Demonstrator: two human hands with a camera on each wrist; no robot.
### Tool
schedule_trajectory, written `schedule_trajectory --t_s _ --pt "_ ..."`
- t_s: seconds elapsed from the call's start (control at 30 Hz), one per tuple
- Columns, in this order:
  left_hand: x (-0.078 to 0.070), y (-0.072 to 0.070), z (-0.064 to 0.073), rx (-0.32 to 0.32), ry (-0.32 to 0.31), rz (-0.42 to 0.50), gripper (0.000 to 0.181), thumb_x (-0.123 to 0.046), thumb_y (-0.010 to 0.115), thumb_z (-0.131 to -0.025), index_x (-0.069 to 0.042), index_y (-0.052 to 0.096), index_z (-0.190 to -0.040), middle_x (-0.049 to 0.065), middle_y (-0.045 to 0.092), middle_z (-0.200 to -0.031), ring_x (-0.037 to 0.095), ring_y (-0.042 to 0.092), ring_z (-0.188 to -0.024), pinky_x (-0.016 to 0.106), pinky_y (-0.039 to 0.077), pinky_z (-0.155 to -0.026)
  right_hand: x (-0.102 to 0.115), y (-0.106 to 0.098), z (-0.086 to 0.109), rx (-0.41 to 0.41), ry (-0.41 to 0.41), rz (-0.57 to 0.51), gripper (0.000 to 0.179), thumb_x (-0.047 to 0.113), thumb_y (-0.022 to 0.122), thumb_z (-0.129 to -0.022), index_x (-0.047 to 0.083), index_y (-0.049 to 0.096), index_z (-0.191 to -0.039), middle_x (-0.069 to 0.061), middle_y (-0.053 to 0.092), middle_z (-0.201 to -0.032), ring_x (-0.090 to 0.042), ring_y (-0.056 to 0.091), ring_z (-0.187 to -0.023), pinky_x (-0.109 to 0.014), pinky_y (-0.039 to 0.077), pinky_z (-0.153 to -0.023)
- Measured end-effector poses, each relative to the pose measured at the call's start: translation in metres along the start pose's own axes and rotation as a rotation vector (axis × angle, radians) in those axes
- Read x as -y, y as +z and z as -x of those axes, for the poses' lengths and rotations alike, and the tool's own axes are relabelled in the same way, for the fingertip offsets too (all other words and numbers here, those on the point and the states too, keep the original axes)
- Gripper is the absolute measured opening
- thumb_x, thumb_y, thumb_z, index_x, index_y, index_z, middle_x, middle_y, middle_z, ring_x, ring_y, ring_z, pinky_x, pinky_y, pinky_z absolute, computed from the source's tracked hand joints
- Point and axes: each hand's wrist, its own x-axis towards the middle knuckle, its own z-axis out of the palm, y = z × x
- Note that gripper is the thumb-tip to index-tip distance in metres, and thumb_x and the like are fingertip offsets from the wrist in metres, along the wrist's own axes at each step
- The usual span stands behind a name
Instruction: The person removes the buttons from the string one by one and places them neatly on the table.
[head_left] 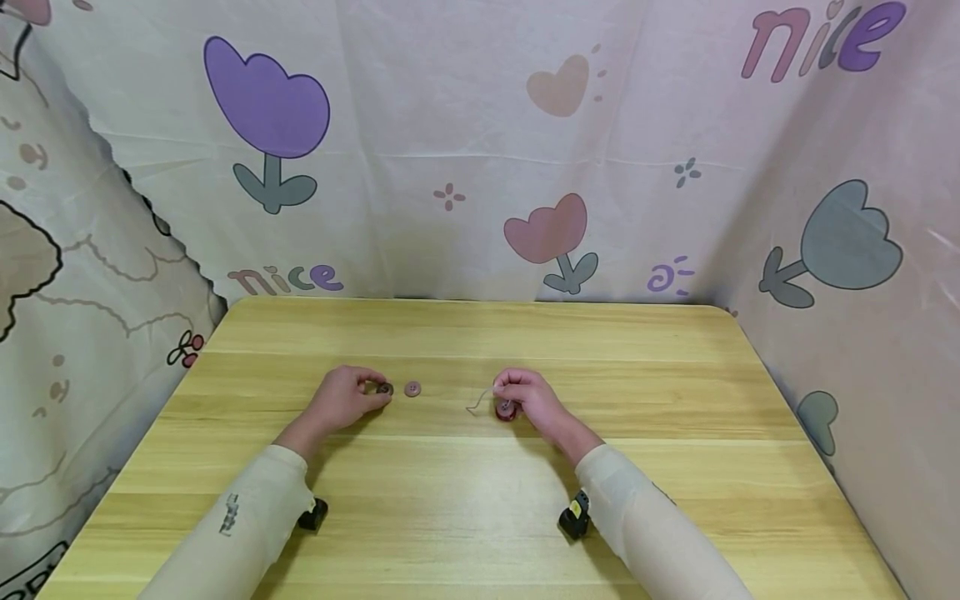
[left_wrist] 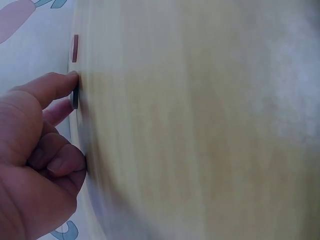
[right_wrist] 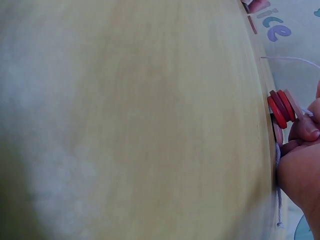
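On the table's left half, the thumb and a finger of my left hand [head_left: 345,397] pinch a dark round button [head_left: 385,388] by its edges. In the left wrist view this dark button [left_wrist: 76,97] shows edge-on. Just right of it lies a brownish-pink button [head_left: 412,389], apart from the fingers. My right hand [head_left: 534,402] pinches a thin pale string [head_left: 480,401], whose free end sticks out leftward. Several red and pink buttons [right_wrist: 281,109] are stacked on the string beneath those fingertips. In the right wrist view another length of string [right_wrist: 279,187] hangs past the hand to a knotted end.
Both hands work over a light wooden table [head_left: 450,500]. A printed cloth [head_left: 420,100] with tulips and lettering stands behind it and at the sides. A small black device [head_left: 312,515] sits at the left wrist, another black device [head_left: 575,517] at the right.
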Motion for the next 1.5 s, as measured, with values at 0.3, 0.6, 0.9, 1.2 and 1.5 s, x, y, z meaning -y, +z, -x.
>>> schedule_trajectory --t_s 0.3,0.6,0.9,1.2,1.5 --pt "0.000 0.000 -0.001 0.000 -0.019 0.009 0.033 -0.021 0.080 -0.086 0.001 0.072 -0.110 0.003 0.049 -0.066 0.018 0.042 -0.059 0.032 0.036 -0.057 0.000 -0.001 0.000 0.006 0.004 0.017 0.021 0.003 0.054 -0.095 -0.018 0.052 -0.097 -0.010 0.050 -0.070 -0.019 0.047 -0.063 -0.029 0.040 -0.057" --pt "-0.023 0.006 -0.007 0.021 -0.045 0.141 0.045 -0.028 0.080 -0.086 0.001 0.068 -0.118 -0.002 0.037 -0.058 0.014 0.035 -0.053 0.028 0.037 -0.052 -0.001 -0.002 -0.001 0.008 0.000 0.014 0.022 0.004 0.055 -0.095 -0.017 0.053 -0.097 -0.011 0.050 -0.070 -0.019 0.047 -0.062 -0.029 0.040 -0.057" --pt "-0.049 0.019 -0.015 0.044 0.007 0.211 0.036 -0.019 0.077 -0.088 0.000 0.070 -0.117 -0.003 0.032 -0.056 0.014 0.030 -0.048 0.033 0.040 -0.060 -0.001 -0.002 -0.001 0.002 0.005 0.007 0.021 0.003 0.054 -0.095 -0.018 0.052 -0.098 -0.010 0.050 -0.069 -0.020 0.047 -0.062 -0.029 0.040 -0.057" --pt "-0.073 0.034 -0.021 0.070 0.023 0.264 0.032 -0.022 0.073 -0.092 -0.001 0.071 -0.116 -0.003 0.030 -0.054 0.013 0.028 -0.046 0.033 0.039 -0.059 -0.001 -0.001 0.000 -0.013 0.004 0.026 0.024 0.006 0.055 -0.095 -0.018 0.053 -0.099 -0.009 0.052 -0.070 -0.018 0.049 -0.062 -0.028 0.041 -0.056" --pt "-0.093 0.050 -0.024 0.119 0.004 0.301 0.030 -0.024 0.071 -0.093 -0.004 0.072 -0.115 -0.003 0.032 -0.052 0.013 0.027 -0.044 0.028 0.030 -0.048 -0.001 -0.001 -0.001 -0.019 0.014 0.028 0.020 0.006 0.056 -0.095 -0.014 0.055 -0.097 -0.007 0.052 -0.069 -0.017 0.048 -0.062 -0.028 0.039 -0.056"
